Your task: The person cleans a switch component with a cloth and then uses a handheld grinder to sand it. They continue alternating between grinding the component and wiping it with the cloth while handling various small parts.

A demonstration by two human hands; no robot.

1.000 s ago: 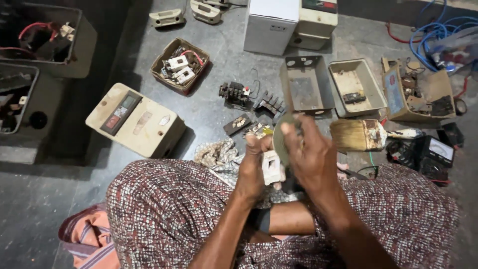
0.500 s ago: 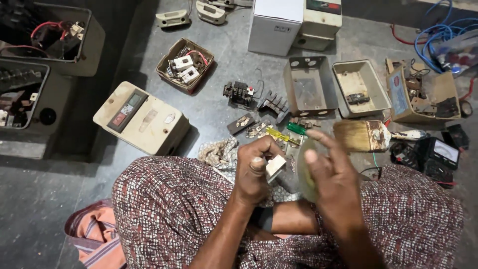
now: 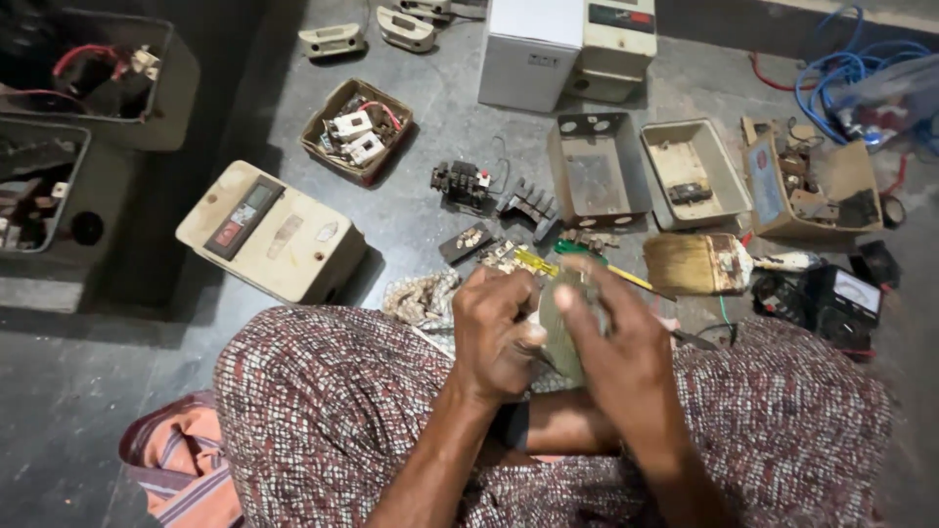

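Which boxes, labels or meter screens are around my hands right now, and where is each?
Cream switch box: floor, left of the hands; flat, dark panel with red and grey parts.
White box: top centre; upright, small dark label.
Cream unit: beside it; dark strip with red patch.
Black meter: far right; pale dial window.
Cardboard tray: upper left; white parts, red wire.
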